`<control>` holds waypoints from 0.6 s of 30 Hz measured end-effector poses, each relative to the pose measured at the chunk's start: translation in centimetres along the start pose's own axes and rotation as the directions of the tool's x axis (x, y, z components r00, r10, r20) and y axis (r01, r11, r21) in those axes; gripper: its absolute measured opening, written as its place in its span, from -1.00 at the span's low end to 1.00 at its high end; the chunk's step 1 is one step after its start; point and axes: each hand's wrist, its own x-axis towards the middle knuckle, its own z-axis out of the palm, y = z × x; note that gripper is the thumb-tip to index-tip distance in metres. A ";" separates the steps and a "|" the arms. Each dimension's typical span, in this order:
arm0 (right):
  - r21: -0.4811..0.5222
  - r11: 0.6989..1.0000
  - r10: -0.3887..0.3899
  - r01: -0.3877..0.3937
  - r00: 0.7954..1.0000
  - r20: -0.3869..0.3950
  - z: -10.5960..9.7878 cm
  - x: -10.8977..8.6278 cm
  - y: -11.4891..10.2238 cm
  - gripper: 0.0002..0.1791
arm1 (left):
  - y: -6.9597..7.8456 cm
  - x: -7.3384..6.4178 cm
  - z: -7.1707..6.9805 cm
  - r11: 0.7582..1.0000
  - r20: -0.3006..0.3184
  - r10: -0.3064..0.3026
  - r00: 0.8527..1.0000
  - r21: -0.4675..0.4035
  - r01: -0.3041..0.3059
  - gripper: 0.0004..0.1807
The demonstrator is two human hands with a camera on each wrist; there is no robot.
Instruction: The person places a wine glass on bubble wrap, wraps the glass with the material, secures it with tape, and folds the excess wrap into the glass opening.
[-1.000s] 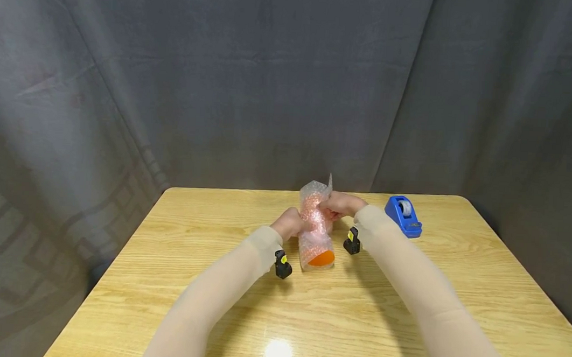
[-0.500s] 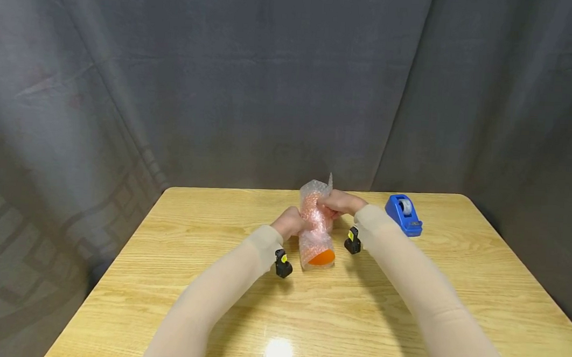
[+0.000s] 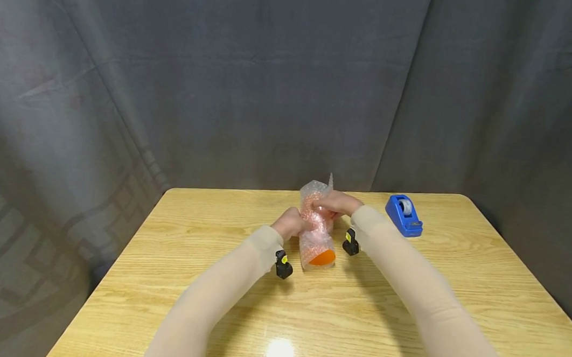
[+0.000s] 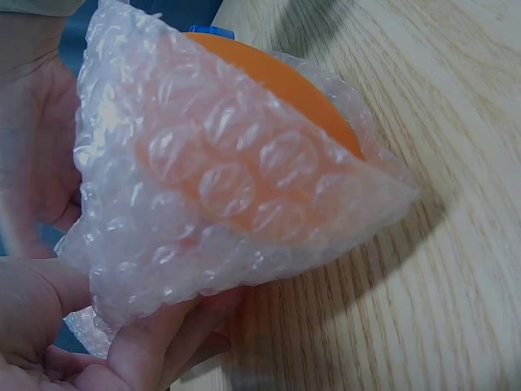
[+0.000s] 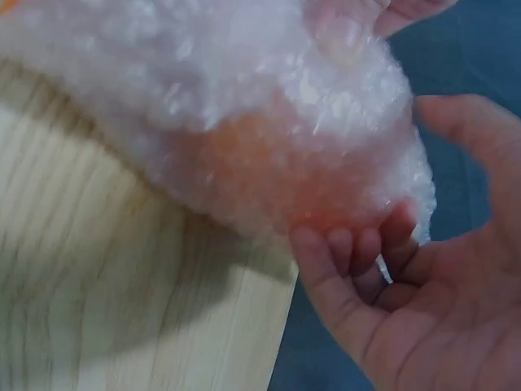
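Observation:
A roll of bubble wrap point(image 3: 316, 238) lies toward the far side of the table, wound round an orange thing point(image 3: 323, 257) with a curved edge. Its orange rim point(image 4: 273, 77) shows at the roll's near end in the left wrist view; the rest is covered by wrap. From the left, my left hand point(image 3: 288, 223) grips the roll, fingers tucked beneath it. My right hand point(image 3: 341, 203) holds the farther part from the right. In the right wrist view, that hand's curled fingers point(image 5: 350, 265) touch the wrap's lower side and its thumb is by the edge.
A blue tape dispenser point(image 3: 404, 216) with a roll of clear tape point(image 3: 405, 208) stands right of the bundle. The wooden table point(image 3: 190, 249) ends at the back against a grey curtain point(image 3: 271, 91). Small black wrist cameras point(image 3: 283, 264) hang beneath both wrists.
My right hand has shifted slightly left, its fingers farther over the bubble wrap. The left hand, the roll and the tape dispenser stay in place.

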 end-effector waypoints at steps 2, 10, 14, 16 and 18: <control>0.017 1.000 -0.016 0.016 1.000 0.011 -0.2 0.0 0.3 -0.72 | 0.0 0.0 0.0 1.000 0.001 -0.001 1.000 0.001 0.001 -0.61; 0.217 0.974 -0.090 0.065 0.990 0.107 -1.0 0.5 2.3 -0.74 | 0.0 0.3 0.0 0.998 -0.020 -0.037 0.999 0.054 0.038 -0.62; 0.286 0.954 -0.124 0.086 0.986 0.116 -1.1 0.9 3.2 -0.86 | 0.1 0.6 -0.1 0.997 -0.031 -0.044 0.999 0.069 0.046 -0.62; 0.317 0.944 -0.138 0.093 0.983 0.121 -1.2 0.8 3.5 -0.80 | 0.1 0.7 -0.1 0.996 -0.034 -0.050 0.998 0.067 0.053 -0.63; 0.356 0.931 -0.133 0.082 0.984 0.122 -1.2 0.8 3.9 -0.72 | 0.1 0.7 -0.1 0.996 -0.035 -0.061 0.998 0.064 0.063 -0.63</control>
